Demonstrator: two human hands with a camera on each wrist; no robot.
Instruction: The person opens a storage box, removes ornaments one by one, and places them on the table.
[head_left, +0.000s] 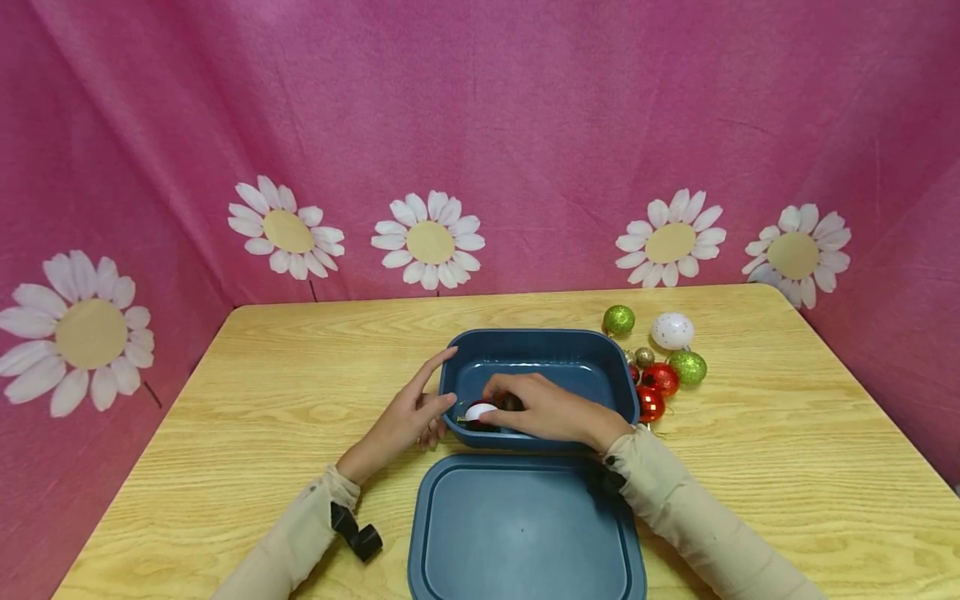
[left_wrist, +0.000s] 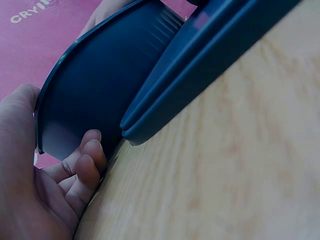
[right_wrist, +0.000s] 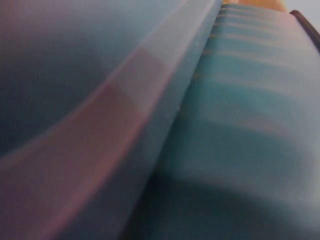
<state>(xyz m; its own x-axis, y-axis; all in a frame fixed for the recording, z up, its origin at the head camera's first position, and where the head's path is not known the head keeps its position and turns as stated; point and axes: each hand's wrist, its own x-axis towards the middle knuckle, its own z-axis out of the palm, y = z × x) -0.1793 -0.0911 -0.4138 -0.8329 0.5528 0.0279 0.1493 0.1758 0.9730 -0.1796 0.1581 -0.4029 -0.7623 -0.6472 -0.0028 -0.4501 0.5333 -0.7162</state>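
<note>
A deep blue rectangular box (head_left: 555, 340) stands uncovered, and its matching blue lid (head_left: 525, 529) lies flat in front of it. My left hand (head_left: 408, 417) is at the box's left end, with thumb and forefinger touching the rim. In the left wrist view its other fingers (left_wrist: 89, 170) lie loosely bent beside the outer wall. My right hand (head_left: 543, 408) reaches over the front wall into the box. Its thumb and curled fingers hold a small white and red bauble (head_left: 478, 412) near the front left corner; the hand hides part of it.
Right of the box lie several baubles: green glitter ones (head_left: 618, 320), red ones (head_left: 660, 379), a speckled white one (head_left: 672, 331) and a small gold one (head_left: 644, 357). A pink daisy-print curtain (head_left: 540, 150) hangs behind the wooden table (head_left: 315, 375).
</note>
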